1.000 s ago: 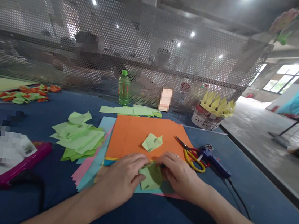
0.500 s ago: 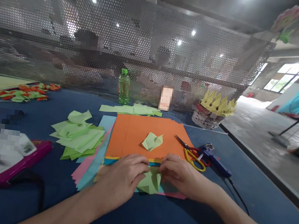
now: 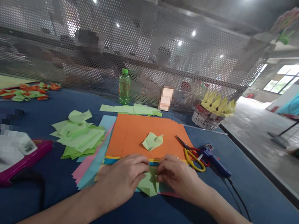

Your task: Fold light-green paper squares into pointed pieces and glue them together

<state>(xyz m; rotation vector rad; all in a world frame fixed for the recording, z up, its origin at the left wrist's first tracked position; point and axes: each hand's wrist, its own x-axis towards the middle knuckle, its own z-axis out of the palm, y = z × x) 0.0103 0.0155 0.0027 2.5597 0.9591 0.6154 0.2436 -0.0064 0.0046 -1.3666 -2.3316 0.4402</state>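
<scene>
A light green paper square with creases lies at the near edge of the paper stack, between my two hands. My left hand grips its upper left part with curled fingers. On the right side, my right hand pinches the same paper, and its fingertips are partly hidden. Just beyond, a second folded green paper rests on the orange sheets. Yellow- and red-handled scissors lie to the right of the stack, close to my right hand.
A blue glue gun lies beside the scissors, its cord trailing nearer. Left of the stack is a pile of green paper squares. A green bottle, paper strips and a basket with yellow folded points stand along the mesh screen.
My right hand has shifted slightly left, closer to my left hand. The green paper's near edge has turned a little under the fingers. The other things stay in place.
</scene>
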